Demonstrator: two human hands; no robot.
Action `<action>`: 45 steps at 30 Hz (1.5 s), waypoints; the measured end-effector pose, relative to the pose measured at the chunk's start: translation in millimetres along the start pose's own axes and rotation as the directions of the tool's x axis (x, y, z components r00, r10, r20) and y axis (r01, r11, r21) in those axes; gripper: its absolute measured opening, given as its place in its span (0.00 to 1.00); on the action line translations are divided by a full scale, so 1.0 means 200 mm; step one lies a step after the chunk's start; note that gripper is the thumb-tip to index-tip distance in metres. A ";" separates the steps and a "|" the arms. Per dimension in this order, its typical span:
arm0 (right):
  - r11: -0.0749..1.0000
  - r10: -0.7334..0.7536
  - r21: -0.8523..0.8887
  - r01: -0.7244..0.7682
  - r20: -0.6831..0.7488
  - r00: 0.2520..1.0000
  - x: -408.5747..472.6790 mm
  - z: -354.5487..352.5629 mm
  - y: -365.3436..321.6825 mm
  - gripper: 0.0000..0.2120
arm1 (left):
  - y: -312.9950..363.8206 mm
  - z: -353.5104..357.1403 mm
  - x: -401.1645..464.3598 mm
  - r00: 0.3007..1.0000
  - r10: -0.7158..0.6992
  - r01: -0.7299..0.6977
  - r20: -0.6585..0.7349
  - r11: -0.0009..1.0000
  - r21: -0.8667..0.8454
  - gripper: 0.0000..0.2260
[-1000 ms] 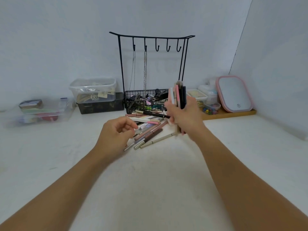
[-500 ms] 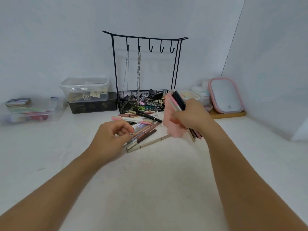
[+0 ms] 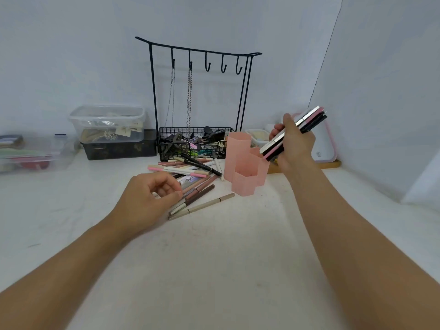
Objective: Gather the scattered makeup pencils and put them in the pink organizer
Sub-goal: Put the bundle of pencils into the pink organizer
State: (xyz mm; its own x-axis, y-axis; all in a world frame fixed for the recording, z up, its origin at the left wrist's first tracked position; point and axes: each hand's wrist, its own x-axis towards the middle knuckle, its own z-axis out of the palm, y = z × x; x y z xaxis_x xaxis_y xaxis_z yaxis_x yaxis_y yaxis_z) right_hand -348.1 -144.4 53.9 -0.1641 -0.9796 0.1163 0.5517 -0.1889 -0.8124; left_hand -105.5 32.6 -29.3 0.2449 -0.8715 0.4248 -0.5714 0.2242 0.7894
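One readable word among the pencils

"SWEET" is printed in dark letters on a white makeup pencil point(image 3: 189, 179) lying in the scattered pile; further lettering on it is hidden or too small.

Soft, even, bright light; shadows on the worktop point(image 3: 214, 258) are faint. Wide-angle bending warps the edges, and the left margin is blurred.
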 end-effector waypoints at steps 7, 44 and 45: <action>0.999 0.027 0.018 -0.028 0.058 0.998 0.13 0.07 0.00 0.09 | 0.00 0.00 0.00 1.000 0.018 -0.018 0.001 1.000 0.010 0.09; 0.710 0.268 -0.690 0.138 0.447 0.854 0.19 -0.12 0.13 0.32 | -0.02 -0.02 0.00 0.980 0.054 -0.096 0.193 0.971 0.217 0.24; 0.719 0.243 -0.679 0.145 0.442 0.863 0.19 -0.12 0.14 0.33 | -0.02 -0.02 0.00 0.978 0.059 -0.104 0.200 0.969 0.224 0.23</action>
State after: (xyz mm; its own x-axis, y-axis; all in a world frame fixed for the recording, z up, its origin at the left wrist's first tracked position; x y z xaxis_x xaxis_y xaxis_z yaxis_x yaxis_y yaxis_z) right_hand -358.7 -185.5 22.8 0.3544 -0.9221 0.1556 -0.1823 -0.2313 -0.9556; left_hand -99.4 33.4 -31.1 0.0492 -0.9263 0.3736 -0.7547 0.2105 0.6213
